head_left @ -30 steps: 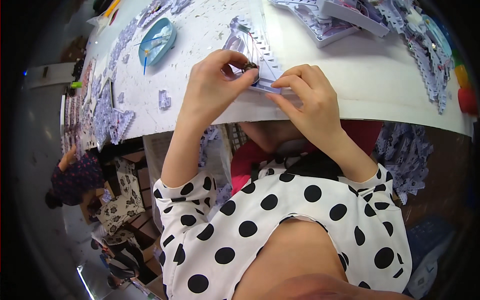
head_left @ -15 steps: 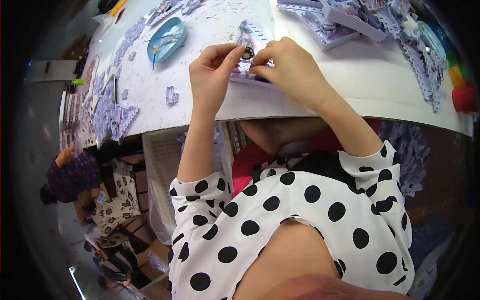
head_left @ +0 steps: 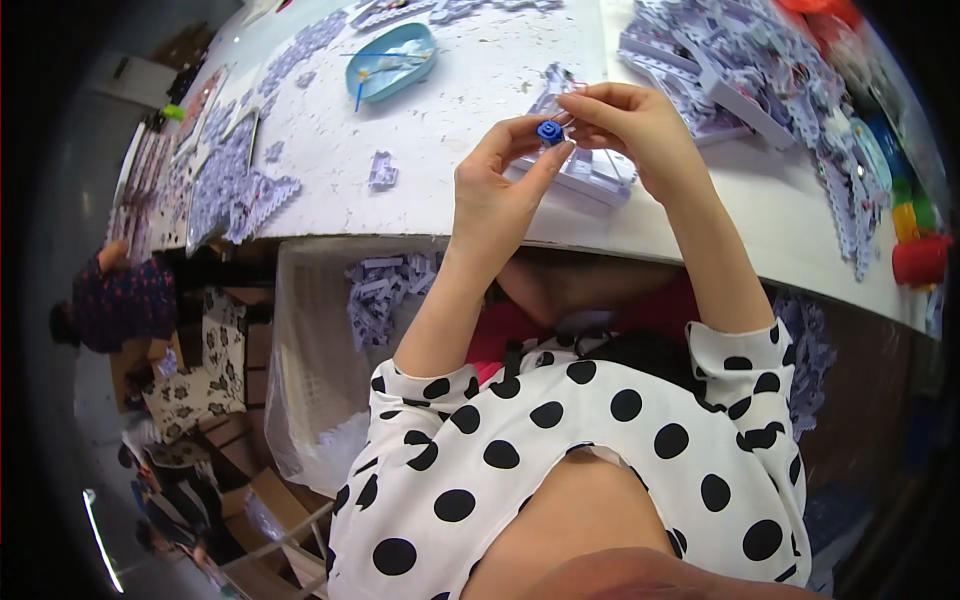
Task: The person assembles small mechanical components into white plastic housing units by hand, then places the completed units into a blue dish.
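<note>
Between the thumb and fingers of my left hand [head_left: 498, 185] is a small blue round part [head_left: 549, 132] with a stepped, ringed face. My right hand [head_left: 645, 135] is closed close beside it, its fingertips pinched near the part. A thin pale strand shows by those fingertips, but whatever they grip is too small to make out. Below both hands, a pale lilac plastic housing [head_left: 592, 186] with toothed edges lies on the white table [head_left: 440, 205], partly covered by my fingers.
A light-blue dish [head_left: 427, 72] with thin blue sticks lies at the far left. Lilac plastic parts [head_left: 690, 60] are heaped at the far right, near a red container [head_left: 920, 260]. A lined crate [head_left: 300, 330] stands below the table edge. Other people work at left.
My view has shifted, so the table scene sits differently. The part in my left hand showed a dark ring with a pale centre before; now a blue face shows. My right hand has risen beside it.
</note>
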Motion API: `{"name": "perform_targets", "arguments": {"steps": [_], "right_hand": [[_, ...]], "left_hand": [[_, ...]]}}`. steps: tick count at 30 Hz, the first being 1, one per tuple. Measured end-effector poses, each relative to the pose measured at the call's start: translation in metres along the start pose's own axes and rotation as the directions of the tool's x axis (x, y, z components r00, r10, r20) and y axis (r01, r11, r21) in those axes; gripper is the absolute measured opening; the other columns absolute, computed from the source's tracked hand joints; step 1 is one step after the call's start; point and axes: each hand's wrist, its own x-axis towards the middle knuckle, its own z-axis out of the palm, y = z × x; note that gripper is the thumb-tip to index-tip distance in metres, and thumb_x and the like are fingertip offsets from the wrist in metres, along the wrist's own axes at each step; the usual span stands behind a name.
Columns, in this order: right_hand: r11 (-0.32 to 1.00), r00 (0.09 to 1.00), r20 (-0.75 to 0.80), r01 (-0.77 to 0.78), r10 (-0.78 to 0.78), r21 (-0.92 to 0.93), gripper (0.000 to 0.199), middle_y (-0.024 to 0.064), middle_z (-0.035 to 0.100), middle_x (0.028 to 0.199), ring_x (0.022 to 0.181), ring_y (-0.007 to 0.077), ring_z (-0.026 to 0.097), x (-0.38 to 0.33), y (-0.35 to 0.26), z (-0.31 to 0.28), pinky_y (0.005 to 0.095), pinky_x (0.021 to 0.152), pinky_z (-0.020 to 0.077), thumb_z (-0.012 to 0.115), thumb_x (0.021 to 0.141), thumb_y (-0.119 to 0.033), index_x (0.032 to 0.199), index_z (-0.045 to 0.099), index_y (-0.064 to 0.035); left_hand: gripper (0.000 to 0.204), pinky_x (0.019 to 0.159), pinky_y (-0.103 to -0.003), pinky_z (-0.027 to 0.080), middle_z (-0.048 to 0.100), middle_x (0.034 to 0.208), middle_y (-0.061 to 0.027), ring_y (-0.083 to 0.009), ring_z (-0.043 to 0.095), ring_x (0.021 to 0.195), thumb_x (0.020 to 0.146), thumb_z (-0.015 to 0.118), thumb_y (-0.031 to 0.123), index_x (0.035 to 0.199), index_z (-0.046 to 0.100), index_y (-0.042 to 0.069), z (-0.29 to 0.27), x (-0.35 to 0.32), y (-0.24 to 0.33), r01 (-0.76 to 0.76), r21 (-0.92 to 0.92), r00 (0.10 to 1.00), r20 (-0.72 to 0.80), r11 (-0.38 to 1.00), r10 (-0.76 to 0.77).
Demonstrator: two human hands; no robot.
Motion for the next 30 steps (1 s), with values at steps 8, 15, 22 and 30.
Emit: {"name": "perform_targets", "arguments": {"steps": [8, 15, 22, 30], "right_hand": [[0.413, 0.71, 0.396, 0.678, -0.582, -0.609, 0.037, 0.0085, 0.068, 0.092, 0.099, 0.025, 0.059, -0.022, 0.002, 0.04, 0.0349, 0.085, 0.0498, 0.078, 0.073, -0.012, 0.109, 0.07, -0.0087], [0.292, 0.678, 0.541, 0.718, -0.497, -0.632, 0.026, 0.0048, 0.068, 0.083, 0.096, 0.0208, 0.059, -0.022, 0.022, 0.052, 0.037, 0.09, 0.0432, 0.078, 0.072, -0.018, 0.096, 0.075, -0.0113], [0.291, 0.7, 0.55, 0.701, -0.456, -0.651, 0.034, 0.0019, 0.07, 0.087, 0.096, 0.021, 0.059, -0.036, 0.036, 0.053, 0.0363, 0.091, 0.0401, 0.079, 0.07, -0.012, 0.105, 0.074, -0.0133], [0.362, 0.699, 0.465, 0.695, -0.543, -0.621, 0.024, 0.0003, 0.068, 0.083, 0.096, 0.0214, 0.058, -0.039, 0.056, 0.055, 0.0387, 0.09, 0.0411, 0.073, 0.072, -0.008, 0.096, 0.073, -0.0128]], "left_hand": [[0.022, 0.078, -0.028, 0.056, 0.069, 0.1, -0.014, -0.0201, 0.068, 0.087, 0.095, 0.061, 0.008, 0.112, 0.059, -0.006, -0.077, -0.012, -0.005, 0.485, -0.521, 0.874, 0.33, 0.703, -0.358], [0.024, 0.07, -0.026, 0.056, 0.07, 0.092, -0.0091, -0.0149, 0.068, 0.078, 0.094, 0.066, 0.014, 0.109, 0.066, -0.005, -0.094, -0.033, 0.0, 0.626, -0.341, 0.778, 0.34, 0.702, -0.529], [0.027, 0.073, -0.025, 0.055, 0.071, 0.095, -0.0105, -0.0145, 0.068, 0.081, 0.094, 0.066, 0.015, 0.111, 0.067, -0.006, -0.099, -0.044, -0.005, 0.641, -0.257, 0.756, 0.372, 0.723, -0.538], [0.031, 0.068, -0.025, 0.054, 0.072, 0.089, -0.008, -0.0123, 0.066, 0.074, 0.09, 0.071, 0.024, 0.106, 0.071, -0.002, -0.118, -0.031, -0.009, 0.585, -0.038, 0.785, 0.278, 0.81, -0.553]]}}
